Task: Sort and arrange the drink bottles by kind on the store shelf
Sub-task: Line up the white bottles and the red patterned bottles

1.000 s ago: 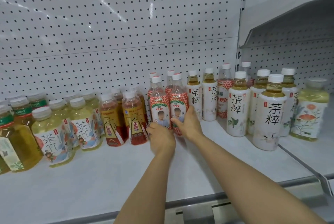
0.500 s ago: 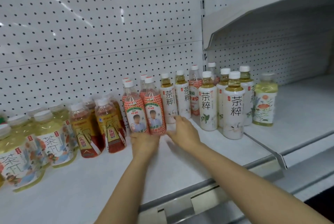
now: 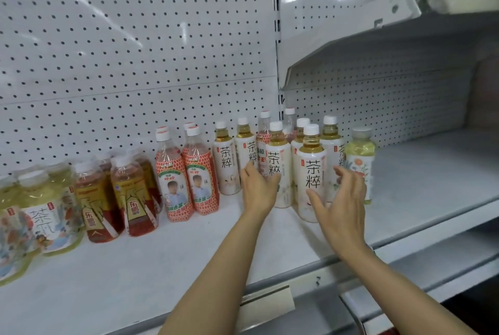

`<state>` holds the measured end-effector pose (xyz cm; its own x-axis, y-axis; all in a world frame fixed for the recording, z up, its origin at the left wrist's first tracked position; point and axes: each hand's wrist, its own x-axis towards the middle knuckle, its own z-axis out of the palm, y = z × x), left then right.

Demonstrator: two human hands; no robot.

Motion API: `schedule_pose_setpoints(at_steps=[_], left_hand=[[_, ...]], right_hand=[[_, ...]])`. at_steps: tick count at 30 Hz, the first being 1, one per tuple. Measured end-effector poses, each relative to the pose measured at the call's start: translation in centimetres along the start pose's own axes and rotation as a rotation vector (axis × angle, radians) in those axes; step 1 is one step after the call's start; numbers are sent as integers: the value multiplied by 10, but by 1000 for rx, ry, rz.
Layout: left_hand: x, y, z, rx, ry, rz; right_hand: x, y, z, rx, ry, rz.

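Drink bottles stand in groups on the white shelf (image 3: 167, 259). Red-patterned bottles (image 3: 189, 186) with a portrait label stand in the middle. To their right is a cluster of white-label tea bottles (image 3: 312, 172), with a red-label bottle (image 3: 263, 145) behind them and a yellow flower-label bottle (image 3: 360, 161) at the far right. My left hand (image 3: 258, 191) is open, fingers against a white-label bottle (image 3: 278, 169). My right hand (image 3: 341, 207) is open beside the front white-label bottle, holding nothing.
Amber bottles with red-yellow labels (image 3: 129, 199) and pale green tea bottles (image 3: 51, 213) fill the shelf's left part. A pegboard back wall (image 3: 135, 64) rises behind. An upper shelf (image 3: 378, 37) overhangs the right bay, whose lower shelf (image 3: 432, 172) is bare.
Both hands have left the red-patterned bottles and moved right to the white-label tea bottles. The view has shifted to the right.
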<state>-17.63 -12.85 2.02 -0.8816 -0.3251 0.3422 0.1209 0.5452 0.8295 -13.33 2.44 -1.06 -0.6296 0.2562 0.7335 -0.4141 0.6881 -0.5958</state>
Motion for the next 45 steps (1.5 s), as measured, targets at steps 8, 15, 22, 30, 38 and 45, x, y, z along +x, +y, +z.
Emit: schedule_pose_setpoints(at_steps=[8, 15, 22, 30, 38, 45], left_hand=[[23, 2, 34, -39, -7, -29], [13, -5, 32, 16, 142, 4], [12, -25, 0, 112, 319, -64], [28, -26, 0, 152, 377, -121], [38, -37, -3, 187, 363, -152], [35, -45, -2, 243, 343, -95]], right_hand=[[15, 24, 11, 127, -179, 111], [26, 30, 25, 24, -296, 133], [30, 20, 33, 20, -328, 165], [28, -11, 58, 127, -413, 135], [45, -35, 109, 148, -501, 228], [54, -41, 137, 142, -517, 251]])
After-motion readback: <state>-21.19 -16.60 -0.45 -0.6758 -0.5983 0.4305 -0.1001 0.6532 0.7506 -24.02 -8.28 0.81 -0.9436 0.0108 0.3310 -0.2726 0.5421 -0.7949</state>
